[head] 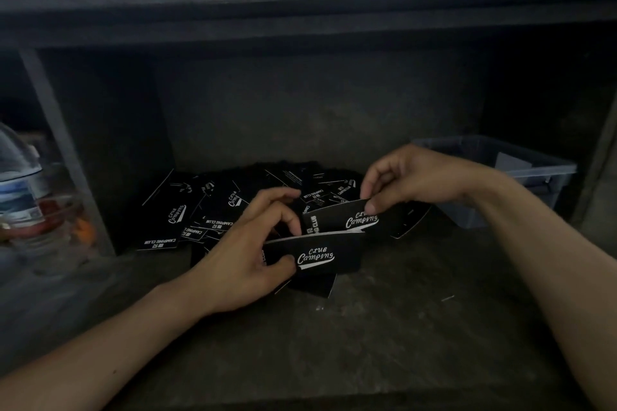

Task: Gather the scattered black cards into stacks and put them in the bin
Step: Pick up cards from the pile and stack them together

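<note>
The left hand (243, 264) grips a stack of black Club Camping cards (320, 255), thumb on its face and fingers curled over the top edge. The right hand (417, 177) pinches a single card (350, 218) just behind the stack. Scattered cards (187, 210) lie at eleven o'clock from the stack, and the plastic bin (541, 167) sits at two o'clock.

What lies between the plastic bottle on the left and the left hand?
In the head view: a grey upright post, then scattered black cards, before the left hand.

Clamped a card stack (320, 257) in the left grip (240, 260), thumb in front, fingers curled behind. Pinched one card (340, 220) between right grip (417, 180) fingertips. Stretched both forearms forward.
</note>
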Tool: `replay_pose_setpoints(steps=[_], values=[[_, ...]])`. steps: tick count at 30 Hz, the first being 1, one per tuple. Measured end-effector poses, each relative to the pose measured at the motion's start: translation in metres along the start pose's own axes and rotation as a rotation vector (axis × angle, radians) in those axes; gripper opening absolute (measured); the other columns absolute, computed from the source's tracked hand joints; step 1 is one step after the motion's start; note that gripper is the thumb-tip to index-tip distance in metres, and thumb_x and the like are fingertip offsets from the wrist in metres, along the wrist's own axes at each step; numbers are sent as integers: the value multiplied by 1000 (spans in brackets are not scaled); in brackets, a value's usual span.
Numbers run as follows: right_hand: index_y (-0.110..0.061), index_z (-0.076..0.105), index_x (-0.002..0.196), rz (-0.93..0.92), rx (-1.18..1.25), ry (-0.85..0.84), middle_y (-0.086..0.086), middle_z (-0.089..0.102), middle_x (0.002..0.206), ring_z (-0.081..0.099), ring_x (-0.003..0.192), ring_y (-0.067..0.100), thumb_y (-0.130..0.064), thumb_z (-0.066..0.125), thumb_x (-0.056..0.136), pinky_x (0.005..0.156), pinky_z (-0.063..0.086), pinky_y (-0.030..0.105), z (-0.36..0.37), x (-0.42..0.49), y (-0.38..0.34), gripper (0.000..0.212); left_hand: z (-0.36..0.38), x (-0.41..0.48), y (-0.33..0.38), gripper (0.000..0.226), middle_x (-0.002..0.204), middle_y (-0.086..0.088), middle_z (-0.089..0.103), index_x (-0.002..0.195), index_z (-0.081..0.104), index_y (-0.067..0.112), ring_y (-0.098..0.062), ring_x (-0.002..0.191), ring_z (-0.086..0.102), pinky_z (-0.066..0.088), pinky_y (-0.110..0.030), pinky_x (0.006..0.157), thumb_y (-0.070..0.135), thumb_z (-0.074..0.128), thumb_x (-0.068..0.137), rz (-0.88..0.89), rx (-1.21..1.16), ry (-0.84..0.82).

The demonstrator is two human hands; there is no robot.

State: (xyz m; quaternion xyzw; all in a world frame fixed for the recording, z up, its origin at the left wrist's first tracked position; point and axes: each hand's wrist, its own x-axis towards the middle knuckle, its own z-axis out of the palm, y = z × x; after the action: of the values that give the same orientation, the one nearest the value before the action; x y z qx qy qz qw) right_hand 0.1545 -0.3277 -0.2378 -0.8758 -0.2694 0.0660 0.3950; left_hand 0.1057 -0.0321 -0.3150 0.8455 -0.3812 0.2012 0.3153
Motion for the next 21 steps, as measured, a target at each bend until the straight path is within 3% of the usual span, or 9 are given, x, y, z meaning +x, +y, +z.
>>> replay_pose_setpoints(steps=[3,6,8,9,10,12,14,17,21], values=[[-21,75,88,-1,87,-70,6,75,89,68,80,8,-13,82,74,64,48,12,13,4,-3,18,1,1,1,32,144,14,43,96,51,31,-6,137,43,40,-13,101,15,69,75,30,-42,30],[-18,76,99,30,174,-225,5,75,96,69,87,10,-14,73,84,69,52,17,31,8,-4,15,4,1,2,34,118,12,65,98,45,30,-13,112,65,52,-27,91,16,67,76,-7,-147,29],[-13,72,106,29,245,-180,8,74,106,70,98,17,-15,66,90,78,57,24,33,13,1,18,6,0,3,37,100,11,70,104,44,34,-14,93,71,53,-28,82,19,66,79,-35,-170,-8],[-12,71,107,32,245,-58,9,73,109,70,101,20,-16,64,92,81,58,27,31,15,4,18,6,-1,2,39,96,12,70,109,45,37,-13,89,71,52,-23,79,22,65,78,-30,-160,-19],[-13,71,106,43,162,116,7,73,110,69,104,21,-19,63,93,84,57,28,26,18,11,17,6,-1,2,42,95,13,69,114,47,38,-12,87,70,50,-18,77,24,64,78,-13,-139,-27],[-22,70,109,127,-312,366,0,70,114,65,110,20,-32,69,88,87,50,26,18,21,25,24,4,-1,2,40,95,15,69,116,54,36,-10,88,70,50,-14,77,23,63,79,39,-75,-43],[-25,65,122,273,-676,273,-2,65,125,60,114,18,-46,73,82,91,44,24,20,20,37,46,2,0,3,30,96,18,68,106,62,35,-7,87,69,50,-14,75,21,62,80,72,-40,-44],[-26,67,119,298,-705,194,-3,67,121,60,110,16,-45,72,83,87,42,23,24,20,44,41,3,0,3,22,93,20,65,96,64,33,-5,84,66,46,-10,72,20,61,79,82,-6,-44],[-31,74,98,228,-790,329,-1,71,101,64,96,20,-32,61,91,73,45,26,21,22,37,14,2,1,0,15,91,17,61,92,67,28,-8,81,64,47,-16,69,25,60,79,68,40,7]])
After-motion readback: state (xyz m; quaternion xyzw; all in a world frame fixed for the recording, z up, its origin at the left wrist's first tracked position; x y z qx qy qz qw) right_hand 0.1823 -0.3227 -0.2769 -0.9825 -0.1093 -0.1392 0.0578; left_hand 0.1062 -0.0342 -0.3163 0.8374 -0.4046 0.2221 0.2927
